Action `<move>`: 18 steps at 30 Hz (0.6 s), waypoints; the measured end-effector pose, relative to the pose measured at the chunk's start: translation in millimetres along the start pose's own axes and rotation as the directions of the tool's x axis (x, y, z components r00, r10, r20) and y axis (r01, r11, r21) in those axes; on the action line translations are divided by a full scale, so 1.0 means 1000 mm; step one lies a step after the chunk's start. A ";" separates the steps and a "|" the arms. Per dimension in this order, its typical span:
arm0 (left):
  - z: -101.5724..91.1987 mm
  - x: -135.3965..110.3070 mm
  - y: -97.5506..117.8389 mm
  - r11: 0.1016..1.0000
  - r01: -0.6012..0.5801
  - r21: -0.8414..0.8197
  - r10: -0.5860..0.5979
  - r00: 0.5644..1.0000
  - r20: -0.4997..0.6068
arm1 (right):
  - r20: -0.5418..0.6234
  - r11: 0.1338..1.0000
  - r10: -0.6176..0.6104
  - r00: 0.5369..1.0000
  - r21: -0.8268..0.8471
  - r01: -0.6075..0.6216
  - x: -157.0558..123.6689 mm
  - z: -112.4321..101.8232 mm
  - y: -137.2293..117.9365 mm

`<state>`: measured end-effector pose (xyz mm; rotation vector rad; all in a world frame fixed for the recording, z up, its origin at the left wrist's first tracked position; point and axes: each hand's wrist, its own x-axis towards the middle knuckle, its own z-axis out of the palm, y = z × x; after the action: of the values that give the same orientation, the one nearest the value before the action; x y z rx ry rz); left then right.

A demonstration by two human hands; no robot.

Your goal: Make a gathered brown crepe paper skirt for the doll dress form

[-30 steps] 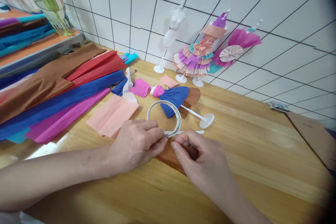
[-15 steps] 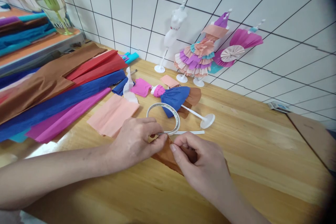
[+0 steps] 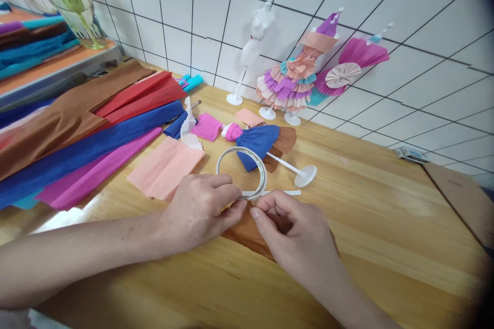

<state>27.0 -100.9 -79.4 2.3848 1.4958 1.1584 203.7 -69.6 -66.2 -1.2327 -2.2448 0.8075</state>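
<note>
Both hands pinch the upper edge of a piece of brown crepe paper just above the wooden table. My left hand is closed on it at the left, thumb against fingers. A short way to the right, my right hand holds the same edge between thumb and forefinger and covers part of the paper. A tape roll touches or sits just beyond my left fingertips; which one I cannot tell. Behind the fingers lies a white strip. Past the roll, a small dress form in a blue skirt lies on its side.
Peach paper and a pink piece lie left of centre. Long crepe sheets, among them a blue one, cover the left side. Dress forms, one a bare white form, stand along the tiled wall. A jug stands at the back left.
The pinching fingers have shifted very slightly along the brown paper's edge, and the tape roll has tilted up a little. Otherwise the hands and objects keep their places.
</note>
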 end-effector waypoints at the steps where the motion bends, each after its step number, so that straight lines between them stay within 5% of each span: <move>1: 0.000 0.000 0.000 1.000 -0.003 0.009 0.003 1.000 0.004 | 0.014 0.999 0.019 1.000 0.025 -0.020 0.000 0.000 0.000; 7: 0.001 -0.001 0.001 0.998 -0.034 0.049 0.034 0.999 0.015 | 0.001 0.990 0.094 0.996 0.106 -0.094 0.001 0.000 -0.001; 18: 0.000 -0.002 0.001 0.990 -0.083 0.111 0.082 0.996 0.020 | -0.044 0.999 0.036 0.998 0.037 -0.034 0.001 0.002 0.001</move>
<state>27.6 -102.8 -80.1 2.5455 1.5092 1.0973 202.2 -68.9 -68.1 -1.2645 -2.1699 0.8224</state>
